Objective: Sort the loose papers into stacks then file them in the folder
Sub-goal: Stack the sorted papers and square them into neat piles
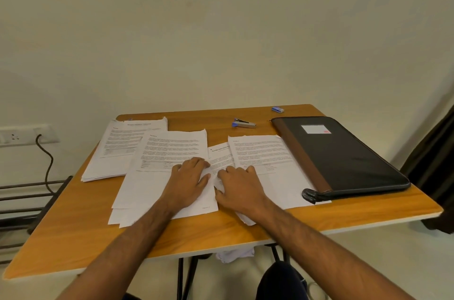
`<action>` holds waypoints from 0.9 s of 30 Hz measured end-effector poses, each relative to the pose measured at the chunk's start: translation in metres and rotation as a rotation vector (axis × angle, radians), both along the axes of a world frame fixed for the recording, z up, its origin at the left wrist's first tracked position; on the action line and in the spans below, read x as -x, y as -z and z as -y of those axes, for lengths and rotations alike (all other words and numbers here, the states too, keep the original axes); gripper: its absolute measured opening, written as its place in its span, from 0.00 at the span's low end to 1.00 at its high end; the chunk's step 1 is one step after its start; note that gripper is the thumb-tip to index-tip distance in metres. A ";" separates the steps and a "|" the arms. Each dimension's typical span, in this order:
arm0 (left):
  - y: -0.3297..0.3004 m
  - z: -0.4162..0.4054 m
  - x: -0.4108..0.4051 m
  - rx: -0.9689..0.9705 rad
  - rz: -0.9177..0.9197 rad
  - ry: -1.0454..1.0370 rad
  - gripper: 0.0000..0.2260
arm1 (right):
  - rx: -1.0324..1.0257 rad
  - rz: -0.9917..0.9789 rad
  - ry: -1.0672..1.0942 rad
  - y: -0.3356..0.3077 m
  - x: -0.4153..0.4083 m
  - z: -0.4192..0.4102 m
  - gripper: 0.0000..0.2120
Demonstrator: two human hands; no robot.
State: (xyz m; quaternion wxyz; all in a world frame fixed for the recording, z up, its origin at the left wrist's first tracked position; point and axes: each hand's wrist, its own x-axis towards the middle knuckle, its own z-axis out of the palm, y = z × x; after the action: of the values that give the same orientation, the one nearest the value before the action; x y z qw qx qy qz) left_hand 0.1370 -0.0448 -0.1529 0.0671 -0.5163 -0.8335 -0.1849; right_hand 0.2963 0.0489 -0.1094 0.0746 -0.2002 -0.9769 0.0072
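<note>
White printed sheets under both hands: left hand [190, 177] fingers [196, 161] flat, pressing the middle stack [169, 164]; right hand [239, 185] fingers [229, 170] loosely curled over a half-hidden sheet [221, 155], grip unclear. Third stack [260, 157] just right, far-left stack [125, 147] beyond. Closed black-and-brown zip folder [341, 155] at right of wooden worktop [73, 233]; stapler [244, 123], small blue box [277, 109] behind.

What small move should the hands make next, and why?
Probably lift the middle sheet out from between the piles: both the left hand and the right hand rest at its edges, and the folder is zipped shut.
</note>
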 end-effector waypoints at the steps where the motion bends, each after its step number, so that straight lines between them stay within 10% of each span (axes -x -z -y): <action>1: 0.000 0.000 -0.001 -0.006 -0.004 -0.006 0.16 | -0.006 -0.010 -0.028 -0.001 0.000 0.004 0.17; 14: -0.007 0.003 -0.003 -0.107 -0.126 -0.054 0.21 | 0.526 -0.327 0.162 -0.047 -0.009 -0.029 0.13; 21: -0.066 -0.002 -0.021 -0.488 1.070 0.119 0.25 | 0.600 -0.509 -0.085 -0.051 -0.010 0.007 0.12; 27: -0.084 0.025 0.000 -0.653 1.065 0.009 0.15 | 0.650 -0.431 -0.234 -0.046 0.011 0.020 0.16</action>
State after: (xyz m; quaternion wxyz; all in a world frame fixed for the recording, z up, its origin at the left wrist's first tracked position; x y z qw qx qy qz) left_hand 0.1367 -0.0698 -0.0687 -0.2043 -0.3096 -0.6510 -0.6623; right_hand 0.2853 0.0284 -0.0638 0.2091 -0.0946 -0.9020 0.3658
